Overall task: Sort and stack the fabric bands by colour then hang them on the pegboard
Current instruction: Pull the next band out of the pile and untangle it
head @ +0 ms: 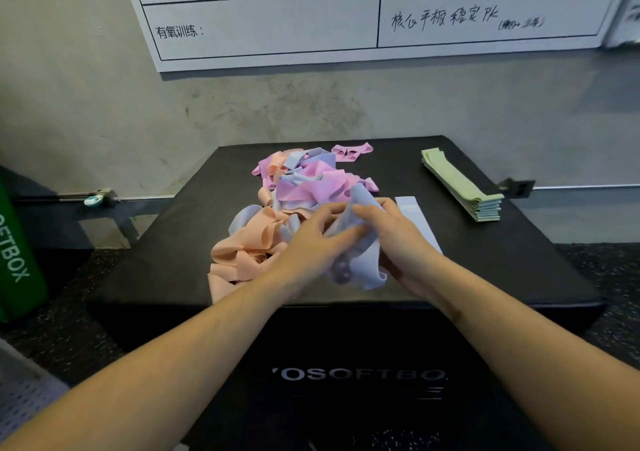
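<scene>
A: Where's the lavender band [363, 263]?
B: Six o'clock edge of the pile [294, 190]; left hand [311, 239] and right hand [391, 235] both pinch it.
A: Advice?
B: Pull it free gently, flatten it, lay it on the lavender strip [415, 218] at three o'clock.

Tangled bands [294, 194] lie mid-box [173, 228]; stacked bands [464, 187] sit right (far corner); whiteboard [263, 27] behind.
</scene>
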Tool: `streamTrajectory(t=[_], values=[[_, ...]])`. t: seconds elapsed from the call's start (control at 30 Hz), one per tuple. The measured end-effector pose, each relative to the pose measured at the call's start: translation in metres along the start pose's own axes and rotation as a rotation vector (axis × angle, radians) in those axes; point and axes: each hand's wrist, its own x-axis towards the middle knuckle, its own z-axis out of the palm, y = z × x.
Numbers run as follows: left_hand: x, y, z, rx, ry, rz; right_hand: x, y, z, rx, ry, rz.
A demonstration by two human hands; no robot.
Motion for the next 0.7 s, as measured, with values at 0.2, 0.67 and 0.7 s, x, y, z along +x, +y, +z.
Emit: streamTrajectory(t=[0.2,0.67,0.7], values=[[-0.015,0.015,0.019,-0.123,0.051,-0.042,-0.032,-0.016,-0.017,0.041,-0.071,-0.031],[-0.048,0.037,0.028,-0.143,0.087,-0.042,-0.078,-0.021,-0.043,-0.093,-0.085,-0.108],[-0.049,0.039,0.028,-0.137,0.095,-0.044,-0.08,-0.021,-0.044,-0.121,-0.081,-0.128]])
